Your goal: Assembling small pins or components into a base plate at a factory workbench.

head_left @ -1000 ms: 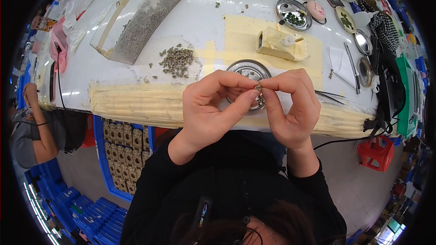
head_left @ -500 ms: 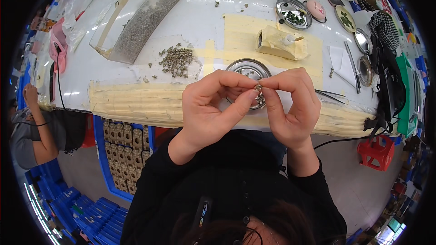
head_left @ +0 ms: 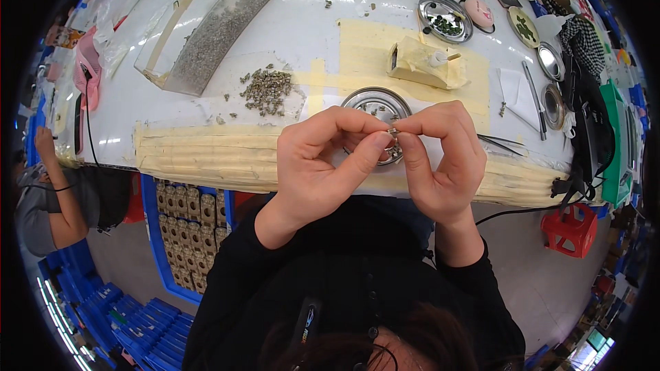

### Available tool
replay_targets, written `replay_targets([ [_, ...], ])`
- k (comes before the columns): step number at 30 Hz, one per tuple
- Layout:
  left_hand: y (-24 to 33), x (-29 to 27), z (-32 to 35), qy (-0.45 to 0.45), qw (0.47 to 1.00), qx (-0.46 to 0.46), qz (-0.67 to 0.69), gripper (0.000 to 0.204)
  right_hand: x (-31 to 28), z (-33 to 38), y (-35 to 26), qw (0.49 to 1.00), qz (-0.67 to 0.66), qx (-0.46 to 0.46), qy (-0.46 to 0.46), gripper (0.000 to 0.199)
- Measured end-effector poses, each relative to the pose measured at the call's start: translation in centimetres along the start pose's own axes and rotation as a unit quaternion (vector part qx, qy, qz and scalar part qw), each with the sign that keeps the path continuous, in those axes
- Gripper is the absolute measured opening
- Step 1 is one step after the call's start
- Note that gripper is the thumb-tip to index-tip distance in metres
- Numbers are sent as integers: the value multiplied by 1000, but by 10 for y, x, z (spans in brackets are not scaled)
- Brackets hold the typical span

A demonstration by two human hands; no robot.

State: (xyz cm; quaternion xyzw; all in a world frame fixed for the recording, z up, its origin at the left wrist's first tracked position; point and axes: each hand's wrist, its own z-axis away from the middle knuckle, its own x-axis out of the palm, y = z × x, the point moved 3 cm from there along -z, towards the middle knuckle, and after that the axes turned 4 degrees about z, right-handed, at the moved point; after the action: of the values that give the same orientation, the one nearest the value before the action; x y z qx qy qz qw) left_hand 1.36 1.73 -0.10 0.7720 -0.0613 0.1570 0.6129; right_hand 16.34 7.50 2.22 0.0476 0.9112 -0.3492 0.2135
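Between the fingertips of both hands is a small metal part [head_left: 392,132], pinched from either side; its exact shape is too small to tell. My left hand [head_left: 330,154] is closed in a pinch with thumb and forefinger. Opposite it, my right hand [head_left: 443,158] pinches the same part with thumb and forefinger. Just beneath and behind the fingers sits a round shiny metal dish [head_left: 377,93] with a few small metal pieces in it, partly hidden by the hands. To the left lies a heap of small metal parts [head_left: 267,89] on the white table.
A clear bin [head_left: 213,34] of small metal parts stands at the far left. Behind the dish is a tape-covered block [head_left: 425,65]. Tweezers [head_left: 502,143] lie right of my hands. A blue tray [head_left: 165,261] of brown pieces sits below the table edge; another person's arm [head_left: 58,185] is far left.
My hands stay almost in place, with slight finger movement around the small part. More of the metal dish's inside shows behind the fingers.
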Motion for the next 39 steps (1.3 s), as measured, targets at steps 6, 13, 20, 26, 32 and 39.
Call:
replay_targets([
  [6, 0, 2, 0, -2, 1000, -3, 6, 13, 0, 0, 1, 1000, -3, 3, -1, 14],
  [13, 1, 2, -1, -5, 1000, 2, -4, 13, 0, 1, 1, 1000, -3, 11, -6, 13],
  [20, 1, 2, -1, -2, 1000, 1, -8, 13, 0, 0, 0, 1000, -4, 15, -8, 12],
  [26, 0, 2, -1, -3, 1000, 0, -14, 15, 1, 0, 1, 1000, -7, 11, -7, 11],
  [32, -1, 2, -2, 18, 999, 32, -11, 17, 1, 0, 2, 1000, 4, 5, -16, 10],
  [39, -1, 0, -1, 7, 998, 45, -31, 17, 1, 0, 1, 1000, 1, 7, -11, 9],
])
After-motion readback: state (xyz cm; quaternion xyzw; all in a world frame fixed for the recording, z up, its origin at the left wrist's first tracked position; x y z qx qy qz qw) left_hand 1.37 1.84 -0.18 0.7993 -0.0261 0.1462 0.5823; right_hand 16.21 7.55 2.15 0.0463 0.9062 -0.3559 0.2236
